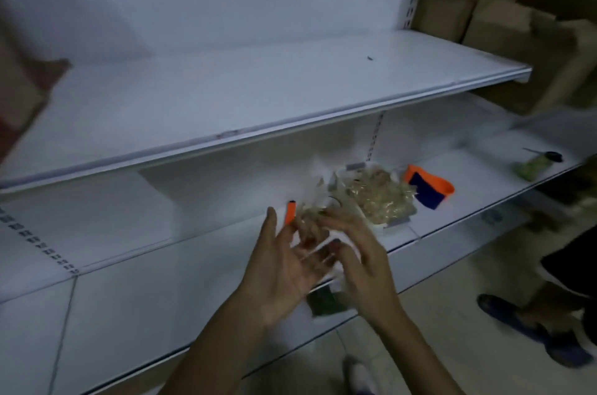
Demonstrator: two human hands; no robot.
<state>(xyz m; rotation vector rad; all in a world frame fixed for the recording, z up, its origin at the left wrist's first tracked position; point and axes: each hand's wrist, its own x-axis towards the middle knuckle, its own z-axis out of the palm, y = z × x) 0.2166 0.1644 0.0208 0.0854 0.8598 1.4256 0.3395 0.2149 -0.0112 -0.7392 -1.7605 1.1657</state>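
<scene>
Your left hand [284, 268] spreads open under a clear plastic packet [310, 212], your right hand [360, 265] too blurred to tell its grip; mid-handling, so pinch it firmly before placing it on the shelf [458, 210].

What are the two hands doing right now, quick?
Left hand: open, fingers spread.
Right hand: too blurred to tell, at the clear wrapper.

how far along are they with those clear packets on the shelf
Done: a pile of clear packets already lies in the tray on the lower shelf. In hand: one clear packet between the left hand and right hand, grip blurred. Still to do: probably adding it to the pile.
</scene>
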